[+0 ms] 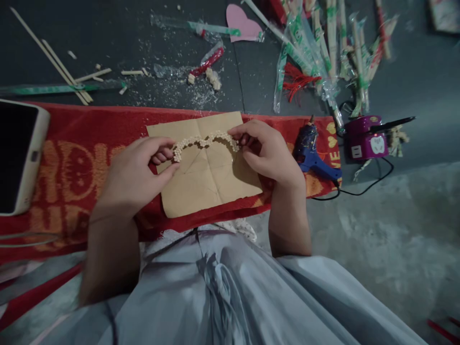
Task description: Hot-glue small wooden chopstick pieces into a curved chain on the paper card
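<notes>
A curved strip of small pale wooden pieces (194,141), shaped like the two-humped top of a heart, spans the space between my hands. My left hand (134,167) pinches its left end between thumb and fingers. At the other end, my right hand (264,151) has its fingers closed around the strip's tip. Beneath lies a creased sheet of brown paper (212,191) with faint pencil lines. The strip casts a shadow on the paper's right half. A blue glue gun (312,151) rests to the right of my right hand.
A red towel (79,143) covers the table's near edge, with a phone (21,155) at left. A purple box (366,138) with a cord stands at right. Wrapped chopsticks (330,43), a pink paper heart (244,23), a red tassel (298,80) and wood scraps lie behind.
</notes>
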`<state>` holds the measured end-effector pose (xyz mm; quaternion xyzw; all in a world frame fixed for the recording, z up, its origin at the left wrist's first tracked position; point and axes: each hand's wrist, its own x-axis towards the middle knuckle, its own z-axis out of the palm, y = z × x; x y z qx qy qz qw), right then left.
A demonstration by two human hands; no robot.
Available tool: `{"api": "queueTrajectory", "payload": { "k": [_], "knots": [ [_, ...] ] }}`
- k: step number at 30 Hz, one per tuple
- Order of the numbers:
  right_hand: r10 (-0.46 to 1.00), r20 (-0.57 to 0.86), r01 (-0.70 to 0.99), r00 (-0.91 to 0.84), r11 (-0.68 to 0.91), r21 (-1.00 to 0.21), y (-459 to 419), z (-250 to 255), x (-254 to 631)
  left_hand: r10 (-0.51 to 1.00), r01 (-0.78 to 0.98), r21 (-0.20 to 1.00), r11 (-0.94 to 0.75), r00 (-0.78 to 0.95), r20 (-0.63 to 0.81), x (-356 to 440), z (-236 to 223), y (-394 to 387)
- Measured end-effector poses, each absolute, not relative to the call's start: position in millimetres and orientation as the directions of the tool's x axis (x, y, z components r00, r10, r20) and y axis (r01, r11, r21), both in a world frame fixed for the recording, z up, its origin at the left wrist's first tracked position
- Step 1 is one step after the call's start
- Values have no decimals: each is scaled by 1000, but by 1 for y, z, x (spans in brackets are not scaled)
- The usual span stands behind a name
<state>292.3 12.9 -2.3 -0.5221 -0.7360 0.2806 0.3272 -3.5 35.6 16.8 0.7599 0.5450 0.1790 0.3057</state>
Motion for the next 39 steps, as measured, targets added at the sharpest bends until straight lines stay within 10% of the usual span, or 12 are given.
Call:
{"api": "queueTrajectory", "payload": {
  "k": [39],
  "knots": [
    [958, 160, 593, -237, 273, -757, 14, -2, 290, 942, 726, 658, -201, 326, -72, 0, 22, 37]
  ]
}}
